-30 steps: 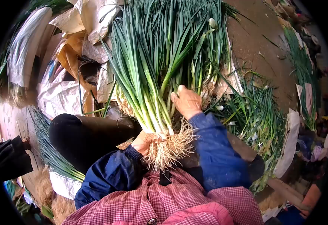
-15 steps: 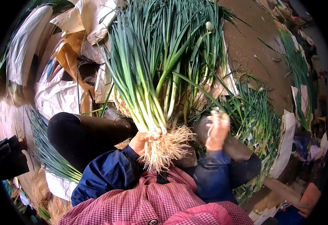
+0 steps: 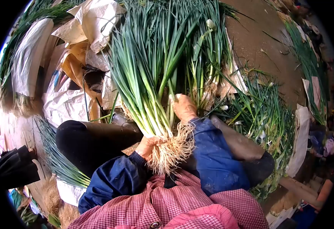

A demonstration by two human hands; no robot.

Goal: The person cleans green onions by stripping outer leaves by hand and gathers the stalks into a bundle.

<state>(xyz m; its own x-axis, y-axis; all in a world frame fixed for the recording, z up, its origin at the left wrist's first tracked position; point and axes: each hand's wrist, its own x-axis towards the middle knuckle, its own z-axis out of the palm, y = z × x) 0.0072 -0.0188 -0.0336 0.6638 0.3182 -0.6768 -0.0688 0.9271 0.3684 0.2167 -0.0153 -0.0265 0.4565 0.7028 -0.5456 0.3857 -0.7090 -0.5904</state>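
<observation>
A bunch of long green onions [image 3: 148, 103] slants up and away from my lap, its pale roots [image 3: 170, 152] hanging toward me. Wrapped round the white stems just above the roots is my left hand [image 3: 147, 147]. My right hand [image 3: 184, 107] is closed at the lower part of a stalk on the bunch's right side, with the fingertips partly hidden by stems. Behind the bunch lies a large heap of green onions [image 3: 209, 49], with one white bulb end [image 3: 210, 24] showing on top.
Loose green leaves [image 3: 266, 126] are piled to the right, beside a pale sheet [image 3: 301, 133]. Crumpled sacks [image 3: 65, 105] lie at the left. More onions [image 3: 62, 156] rest by my left knee [image 3: 79, 141]. Brown ground [image 3: 254, 42] shows at the upper right.
My right hand went from the bunch out to the right over my knee, blurred and holding something pale, and is now back at the bunch's stalks. My left hand has kept its hold.
</observation>
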